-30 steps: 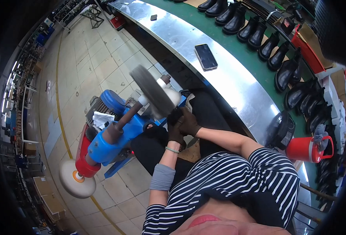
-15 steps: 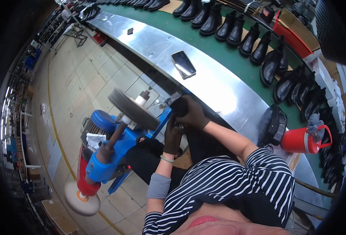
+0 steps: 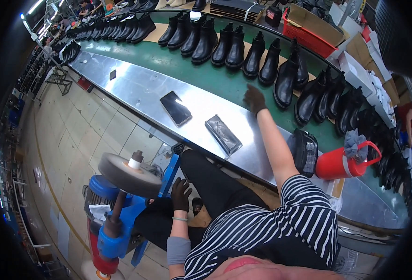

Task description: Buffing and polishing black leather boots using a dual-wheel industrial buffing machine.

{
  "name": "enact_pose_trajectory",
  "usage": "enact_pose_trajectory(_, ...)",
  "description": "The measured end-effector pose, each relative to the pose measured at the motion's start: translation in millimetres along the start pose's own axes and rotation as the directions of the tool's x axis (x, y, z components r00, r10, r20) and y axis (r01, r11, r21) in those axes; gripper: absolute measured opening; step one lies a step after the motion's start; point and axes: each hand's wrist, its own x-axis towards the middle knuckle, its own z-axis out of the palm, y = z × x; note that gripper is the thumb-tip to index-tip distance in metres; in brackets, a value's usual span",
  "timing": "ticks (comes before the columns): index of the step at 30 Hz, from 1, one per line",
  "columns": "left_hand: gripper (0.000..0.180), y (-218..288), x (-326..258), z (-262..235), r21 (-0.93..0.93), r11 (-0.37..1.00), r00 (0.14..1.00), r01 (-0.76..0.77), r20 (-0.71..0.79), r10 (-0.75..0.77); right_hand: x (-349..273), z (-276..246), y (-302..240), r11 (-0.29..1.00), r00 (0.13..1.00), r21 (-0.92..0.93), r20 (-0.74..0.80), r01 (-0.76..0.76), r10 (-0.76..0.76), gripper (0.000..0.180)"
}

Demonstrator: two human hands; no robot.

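My right hand, in a brown glove, is stretched out over the green conveyor belt, close to the row of black ankle boots. Its fingers are apart and hold nothing; the nearest boots stand just beyond it. My left hand, gloved too, is empty with loosely bent, parted fingers. It hovers over my lap beside the grey buffing wheel of a blue machine. On the metal ledge lies a shiny black rectangular block with a creased surface.
A phone and a small dark square piece lie on the ledge. To the right stand a black mesh bag and a red jug with grey cloth on its handle. A red crate stands behind the boots.
My right hand has left my left hand and reached out to the boots. The black block now lies on the ledge, where bare metal was. The view has swung rightward.
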Motion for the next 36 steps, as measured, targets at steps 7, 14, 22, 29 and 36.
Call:
enact_pose_trajectory(7,0.052,-3.2,5.8,-5.5,-0.050,0.997,0.997,0.057,-0.048,-0.060,104.6,-33.8,-49.1,0.888,0.866,0.459,-0.452,0.020,0.214,0.036)
enact_pose_trajectory(14,0.050,1.2,11.9,3.2,-0.057,0.996,0.997,0.071,-0.027,-0.072,103.2,-50.4,-119.7,0.895,0.960,0.447,-0.250,0.002,0.123,0.040)
enact_pose_trajectory(22,0.049,19.1,-10.7,0.0,0.016,0.998,0.996,0.067,-0.058,-0.066,-53.1,19.0,-100.8,0.978,0.990,0.151,-0.031,0.142,-0.139,0.015)
enact_pose_trajectory(29,0.042,35.8,3.3,-38.0,-0.089,0.989,0.992,-0.119,0.033,0.122,-173.7,135.5,-64.4,0.997,0.913,0.077,0.406,0.003,-0.034,0.022)
enact_pose_trajectory(36,0.046,13.9,13.6,-39.9,0.288,0.671,0.730,-0.683,0.276,0.625,-264.3,256.2,135.3,0.778,0.677,-0.625,0.600,0.065,0.425,0.035)
